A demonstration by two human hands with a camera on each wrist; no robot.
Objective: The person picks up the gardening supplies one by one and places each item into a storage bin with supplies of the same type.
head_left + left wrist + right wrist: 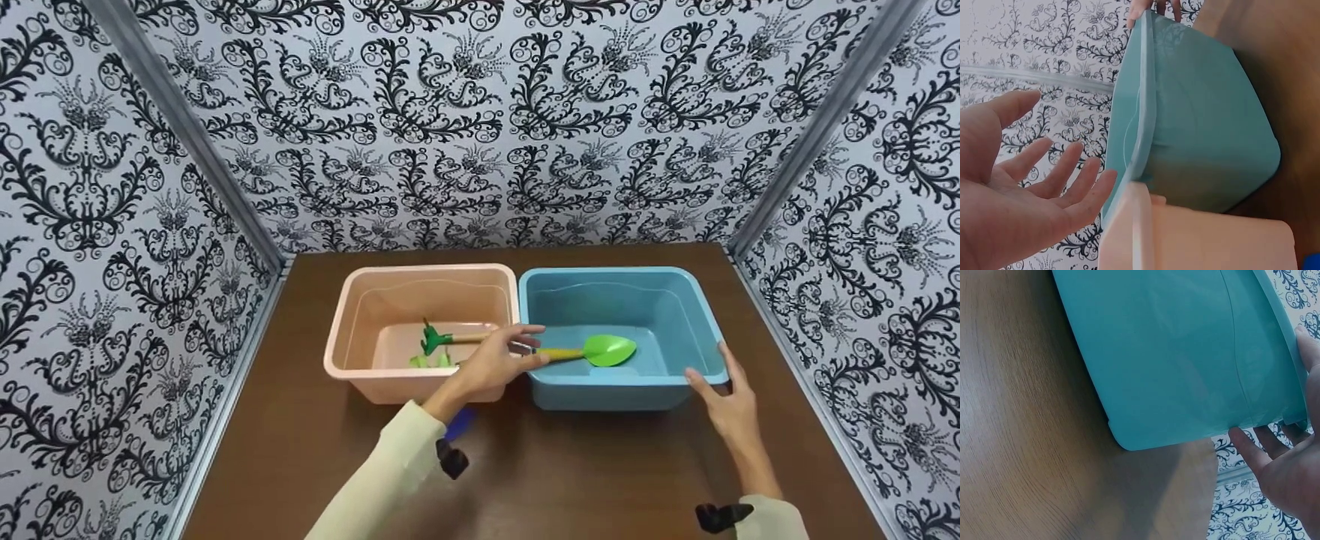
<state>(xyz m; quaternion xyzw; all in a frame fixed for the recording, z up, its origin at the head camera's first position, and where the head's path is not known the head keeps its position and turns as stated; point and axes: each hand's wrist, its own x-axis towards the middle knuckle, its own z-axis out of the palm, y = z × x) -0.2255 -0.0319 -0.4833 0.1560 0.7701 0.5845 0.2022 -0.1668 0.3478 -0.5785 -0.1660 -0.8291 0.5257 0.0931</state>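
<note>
A trowel with a green blade [610, 350] and a yellow handle lies in the blue bin [611, 381]. My left hand [495, 364] is over the adjoining rims, by the end of the trowel's handle. In the left wrist view, that hand [1033, 185] has its fingers spread and nothing in them. My right hand [731, 405] holds the blue bin's front right corner, thumb at the front rim and fingers along the right side. The right wrist view shows those fingertips [1235, 433] against the bin's wall.
To the left, touching the blue bin, stands a peach bin [424, 373]. In it lie a small green rake [433, 340] with a wooden-looking handle and light green pieces [420, 361]. Something blue [459, 424] lies on the brown table [570, 472], partly behind the left sleeve. Patterned walls surround the table.
</note>
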